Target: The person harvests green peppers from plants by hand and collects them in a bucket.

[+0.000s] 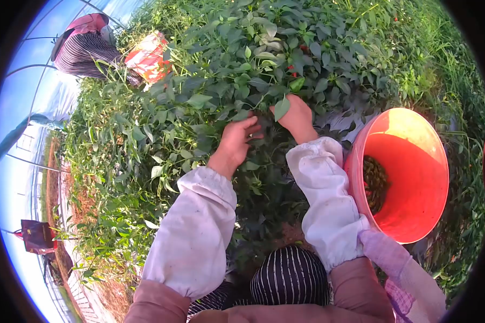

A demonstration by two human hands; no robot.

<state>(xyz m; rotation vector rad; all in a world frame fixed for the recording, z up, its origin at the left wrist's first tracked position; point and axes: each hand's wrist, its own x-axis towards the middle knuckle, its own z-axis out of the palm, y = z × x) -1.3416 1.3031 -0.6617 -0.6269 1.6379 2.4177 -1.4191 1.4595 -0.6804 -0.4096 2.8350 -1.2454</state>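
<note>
Both of my arms, in white sleeve covers, reach into a leafy pepper plant (221,59). Among its stems is my left hand (236,139), with fingers curved and apart and nothing visible in them. Just to the right and slightly higher, my right hand (298,116) is pushed into the foliage. A leaf (281,109) covers part of its fingers, so any hold is hidden. Right above that hand hangs a green pepper (297,83), and a small red pepper (291,71) shows behind the leaves.
An orange-red bucket (415,177) stands tilted by my right forearm, with small greenish produce (375,183) at its bottom. Another person (89,51) bends over at the upper left, beside a red-and-white sack (149,56). A dark bag (37,236) hangs at far left.
</note>
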